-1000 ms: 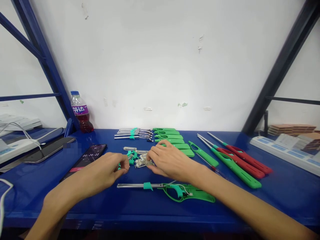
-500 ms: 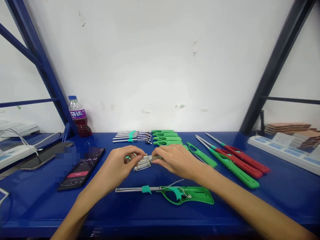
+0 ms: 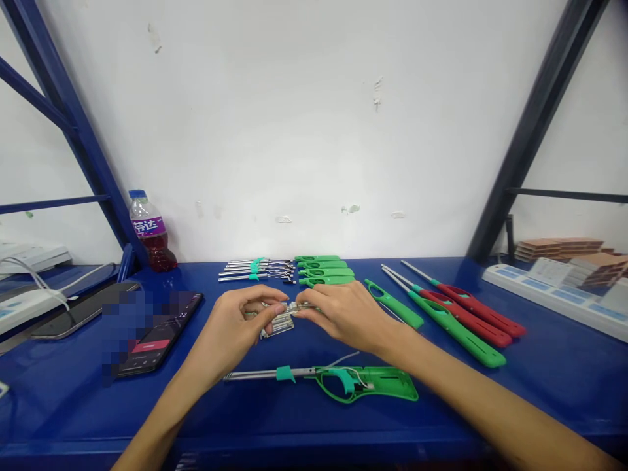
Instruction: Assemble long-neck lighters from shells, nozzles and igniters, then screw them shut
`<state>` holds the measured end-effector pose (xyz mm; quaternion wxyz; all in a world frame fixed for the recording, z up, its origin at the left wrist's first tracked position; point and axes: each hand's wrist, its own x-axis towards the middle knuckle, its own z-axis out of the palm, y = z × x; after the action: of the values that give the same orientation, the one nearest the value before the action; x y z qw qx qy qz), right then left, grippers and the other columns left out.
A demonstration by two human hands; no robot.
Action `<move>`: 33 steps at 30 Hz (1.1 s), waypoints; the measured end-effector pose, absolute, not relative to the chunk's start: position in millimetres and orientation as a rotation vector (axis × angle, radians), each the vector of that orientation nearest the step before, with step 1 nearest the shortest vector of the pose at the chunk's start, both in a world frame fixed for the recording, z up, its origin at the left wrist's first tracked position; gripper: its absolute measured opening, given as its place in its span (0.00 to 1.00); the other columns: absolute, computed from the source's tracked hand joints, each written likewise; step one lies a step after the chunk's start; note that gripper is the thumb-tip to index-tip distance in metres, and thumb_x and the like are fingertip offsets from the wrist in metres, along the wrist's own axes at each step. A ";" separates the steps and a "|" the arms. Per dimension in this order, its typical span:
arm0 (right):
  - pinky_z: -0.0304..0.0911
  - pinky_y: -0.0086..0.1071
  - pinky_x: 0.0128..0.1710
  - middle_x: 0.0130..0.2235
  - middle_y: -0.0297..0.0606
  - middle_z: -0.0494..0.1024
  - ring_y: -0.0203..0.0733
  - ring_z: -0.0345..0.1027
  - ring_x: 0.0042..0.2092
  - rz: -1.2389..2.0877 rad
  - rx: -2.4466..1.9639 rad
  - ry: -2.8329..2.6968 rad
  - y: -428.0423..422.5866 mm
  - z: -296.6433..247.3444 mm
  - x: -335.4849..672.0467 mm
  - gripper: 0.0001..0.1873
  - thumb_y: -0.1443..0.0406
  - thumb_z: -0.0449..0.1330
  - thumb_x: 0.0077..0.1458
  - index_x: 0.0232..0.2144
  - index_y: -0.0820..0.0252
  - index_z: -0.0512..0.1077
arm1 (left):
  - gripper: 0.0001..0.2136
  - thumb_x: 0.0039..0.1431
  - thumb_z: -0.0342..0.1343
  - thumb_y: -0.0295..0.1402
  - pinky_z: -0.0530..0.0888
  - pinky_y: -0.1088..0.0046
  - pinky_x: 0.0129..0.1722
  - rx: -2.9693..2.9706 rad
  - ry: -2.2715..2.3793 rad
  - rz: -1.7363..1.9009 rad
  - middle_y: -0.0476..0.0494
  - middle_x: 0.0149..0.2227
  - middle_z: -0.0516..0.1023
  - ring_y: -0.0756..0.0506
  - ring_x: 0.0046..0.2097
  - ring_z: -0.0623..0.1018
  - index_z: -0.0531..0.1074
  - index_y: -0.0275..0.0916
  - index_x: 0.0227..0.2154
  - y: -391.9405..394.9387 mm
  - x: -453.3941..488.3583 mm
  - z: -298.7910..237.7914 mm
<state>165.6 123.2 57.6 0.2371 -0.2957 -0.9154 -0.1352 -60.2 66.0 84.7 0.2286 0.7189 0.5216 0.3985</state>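
Observation:
My left hand (image 3: 235,327) and my right hand (image 3: 343,314) meet over a small heap of clear gas-lighter cartridges (image 3: 277,322) on the blue shelf (image 3: 314,418). Both hands pinch one small clear part between their fingertips, just above the heap. In front of them lies an open green lighter half-shell (image 3: 366,384) with a metal tube and a teal trigger fitted in it. Behind the hands lie a row of metal tubes with teal clips (image 3: 255,268) and a stack of green shells (image 3: 324,269).
Finished green and red long lighters (image 3: 451,314) lie to the right. A phone with a timer (image 3: 157,330) and a tablet (image 3: 78,311) lie to the left, a drink bottle (image 3: 147,230) at the wall. White trays (image 3: 554,294) sit far right.
My left hand moved right from the teal parts to the heap, and both hands closed on one small clear part. The view shifted slightly.

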 end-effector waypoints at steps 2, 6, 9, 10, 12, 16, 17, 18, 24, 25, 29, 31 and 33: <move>0.40 0.36 0.27 0.38 0.36 0.85 0.38 0.72 0.31 -0.370 -0.800 -2.519 122.8 57.2 165.4 0.12 0.57 0.57 0.76 0.50 0.55 0.78 | 0.13 0.66 0.61 0.44 0.68 0.75 0.19 1.959 1.430 1.100 0.50 0.21 0.78 0.48 0.20 0.73 0.85 0.41 0.37 65.5 -59.1 84.4; 0.40 0.36 0.27 0.38 0.36 0.85 0.37 0.71 0.31 -0.374 -0.789 -2.527 122.4 57.0 165.1 0.12 0.58 0.57 0.76 0.49 0.55 0.78 | 0.13 0.65 0.62 0.44 0.68 0.75 0.19 1.927 1.391 1.109 0.50 0.20 0.77 0.48 0.21 0.73 0.84 0.40 0.36 65.7 -58.4 84.7; 0.40 0.36 0.27 0.37 0.35 0.84 0.37 0.69 0.30 -0.377 -0.784 -2.520 122.0 56.8 165.0 0.11 0.58 0.57 0.76 0.49 0.55 0.77 | 0.13 0.64 0.63 0.44 0.68 0.76 0.20 1.905 1.343 1.121 0.50 0.22 0.77 0.49 0.21 0.73 0.83 0.40 0.37 65.6 -57.7 86.0; 0.39 0.36 0.27 0.37 0.35 0.84 0.37 0.68 0.29 -0.378 -0.781 -2.515 121.7 56.9 165.0 0.11 0.58 0.57 0.76 0.49 0.55 0.77 | 0.13 0.64 0.63 0.45 0.68 0.76 0.20 1.897 1.325 1.129 0.49 0.23 0.78 0.49 0.22 0.73 0.82 0.40 0.37 65.4 -57.3 86.1; 0.39 0.35 0.26 0.35 0.34 0.82 0.36 0.66 0.28 -0.383 -0.775 -2.504 120.3 57.2 165.2 0.10 0.59 0.57 0.76 0.45 0.56 0.77 | 0.13 0.63 0.63 0.45 0.69 0.76 0.22 1.880 1.287 1.148 0.49 0.26 0.79 0.50 0.23 0.74 0.80 0.39 0.37 64.9 -55.9 85.0; 0.38 0.34 0.26 0.33 0.34 0.78 0.36 0.60 0.27 -0.401 -0.745 -2.479 115.9 57.7 165.4 0.11 0.61 0.55 0.75 0.40 0.56 0.75 | 0.12 0.63 0.62 0.44 0.68 0.77 0.23 1.849 1.219 1.181 0.52 0.24 0.74 0.50 0.23 0.71 0.75 0.40 0.34 65.0 -52.1 77.0; 0.38 0.34 0.25 0.32 0.34 0.78 0.36 0.58 0.27 -0.405 -0.736 -2.473 114.9 57.5 165.4 0.11 0.62 0.55 0.75 0.39 0.56 0.74 | 0.12 0.63 0.62 0.43 0.67 0.77 0.23 1.842 1.207 1.189 0.53 0.23 0.72 0.51 0.23 0.70 0.73 0.40 0.33 65.3 -51.2 74.5; 0.38 0.34 0.26 0.31 0.34 0.77 0.36 0.57 0.26 -0.407 -0.728 -2.468 114.0 57.1 165.3 0.11 0.62 0.55 0.74 0.38 0.56 0.74 | 0.11 0.62 0.62 0.42 0.65 0.78 0.23 1.837 1.196 1.196 0.55 0.22 0.69 0.51 0.23 0.68 0.71 0.40 0.31 65.7 -50.4 72.3; 0.38 0.34 0.26 0.30 0.33 0.75 0.36 0.55 0.27 -0.412 -0.688 -2.456 111.1 54.1 165.7 0.11 0.66 0.56 0.72 0.35 0.56 0.74 | 0.13 0.62 0.59 0.38 0.58 0.77 0.23 1.857 1.148 1.196 0.56 0.21 0.63 0.52 0.23 0.62 0.64 0.42 0.25 65.2 -47.8 67.9; 0.38 0.34 0.26 0.30 0.34 0.75 0.36 0.55 0.27 -0.412 -0.683 -2.457 110.8 53.6 165.9 0.11 0.67 0.56 0.72 0.35 0.56 0.74 | 0.14 0.62 0.58 0.37 0.57 0.77 0.24 1.864 1.146 1.194 0.56 0.21 0.62 0.52 0.24 0.61 0.63 0.42 0.23 64.6 -47.7 68.1; 0.40 0.34 0.26 0.30 0.34 0.76 0.36 0.57 0.27 -0.404 -0.673 -2.452 112.5 54.8 165.9 0.10 0.67 0.57 0.72 0.35 0.56 0.75 | 0.15 0.62 0.58 0.38 0.59 0.76 0.24 1.867 1.142 1.195 0.56 0.21 0.64 0.53 0.23 0.62 0.63 0.41 0.22 64.2 -48.7 68.5; 0.41 0.34 0.26 0.30 0.34 0.77 0.37 0.61 0.28 -0.396 -0.675 -2.441 114.2 59.9 166.9 0.10 0.65 0.58 0.72 0.35 0.57 0.75 | 0.14 0.64 0.59 0.40 0.64 0.76 0.26 1.848 1.145 1.209 0.55 0.23 0.68 0.53 0.23 0.66 0.64 0.42 0.25 66.3 -49.7 68.6; 0.45 0.34 0.27 0.31 0.34 0.79 0.38 0.66 0.30 -0.381 -0.683 -2.424 113.5 68.3 170.9 0.09 0.64 0.61 0.71 0.36 0.56 0.76 | 0.12 0.65 0.60 0.43 0.68 0.75 0.27 1.823 1.155 1.224 0.55 0.25 0.74 0.52 0.23 0.70 0.66 0.42 0.33 69.4 -49.4 68.3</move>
<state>170.9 113.5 68.3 0.2928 -0.2564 -0.9100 -0.1431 -49.4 69.4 68.3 0.3242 0.6951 0.4405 0.4665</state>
